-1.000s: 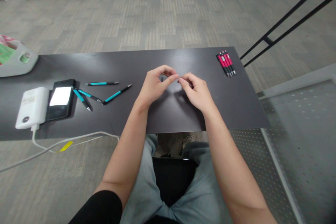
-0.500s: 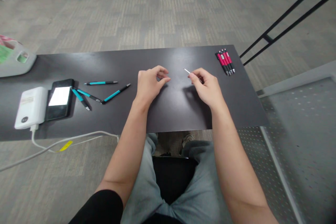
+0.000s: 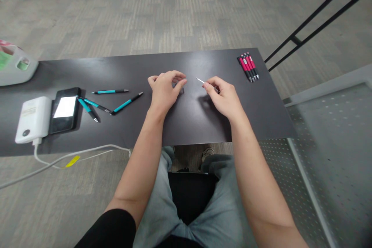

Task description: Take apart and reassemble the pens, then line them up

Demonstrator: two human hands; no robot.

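Observation:
Thumb and forefinger of my right hand (image 3: 222, 95) pinch a thin white stick like a pen refill (image 3: 200, 80), whose narrow tip points up and left. The rest of it is covered by the fingers. Facing it across a small gap, my left hand (image 3: 166, 88) hovers over the dark table (image 3: 188, 124), its fingers loosely bent and the thumb slightly apart from them. I see nothing held there. Just below that thumb is a small grey mark that I cannot make out. Several turquoise-and-black pens (image 3: 126, 104) lie left of my left hand.
Several red-and-black pens (image 3: 248, 67) lie side by side at the far right. On the left are a black phone-like device (image 3: 65, 126) with a lit screen, a white power bank (image 3: 33, 120) with a cable (image 3: 87, 150), and a whitish plastic container (image 3: 24, 71).
My right hand has moved slightly left with the white stick, closer to my left hand. My left hand has shifted a little, its thumb nearer the fingertips. The pens lie as before.

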